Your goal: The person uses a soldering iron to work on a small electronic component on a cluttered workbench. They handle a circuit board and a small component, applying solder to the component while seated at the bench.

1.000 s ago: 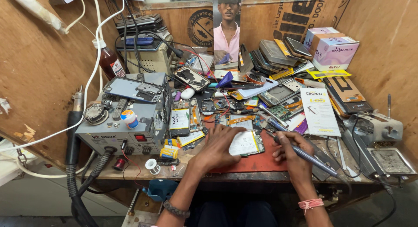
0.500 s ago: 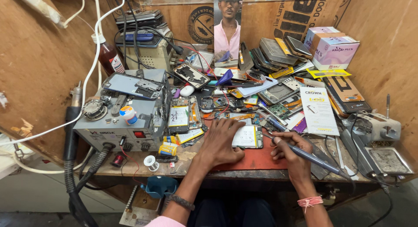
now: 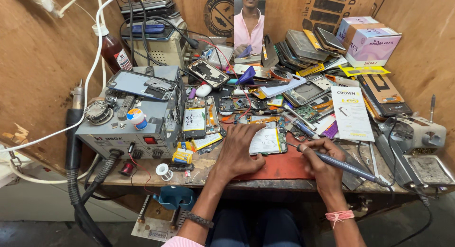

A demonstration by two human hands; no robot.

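Pinched pen-like in the right hand (image 3: 324, 164), a soldering iron (image 3: 339, 164) points at an opened phone (image 3: 265, 139).

Its tip sits at the phone's 3 o'clock edge, with the handle and cord trailing toward 4 o'clock. The left hand (image 3: 241, 150) presses flat with fingers spread on the phone's 9 o'clock side, over the white battery. The phone lies on a red mat (image 3: 279, 169) at the bench's near edge; a grey rework station (image 3: 130, 128) stands at 9 o'clock, with a second opened phone (image 3: 195, 119) between them.
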